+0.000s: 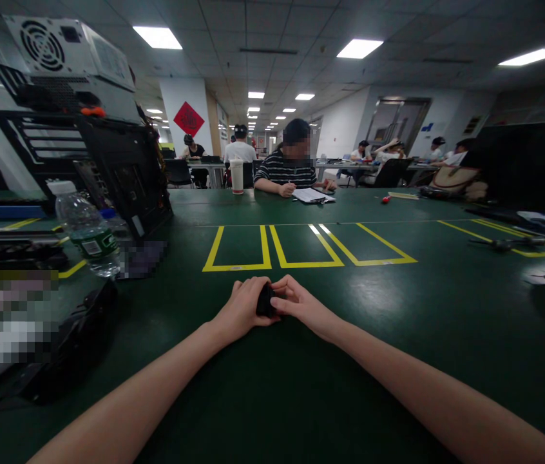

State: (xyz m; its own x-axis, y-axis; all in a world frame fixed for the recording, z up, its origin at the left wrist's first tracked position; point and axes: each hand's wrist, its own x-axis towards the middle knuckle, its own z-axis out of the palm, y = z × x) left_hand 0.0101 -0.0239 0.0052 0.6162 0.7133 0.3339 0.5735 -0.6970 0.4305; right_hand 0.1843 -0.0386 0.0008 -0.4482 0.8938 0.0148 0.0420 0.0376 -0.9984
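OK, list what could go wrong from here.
1. The small black object sits in the left hand with the right hand at its side; it might slip onto the green table.
2. The plastic bottle stands near the black computer case; a knock could tip it.
3. The power supply is stacked high and might topple if bumped.

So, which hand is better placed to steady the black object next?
Probably the left hand: it cups the black object, whereas the right hand appears to touch only its right edge with fingertips.
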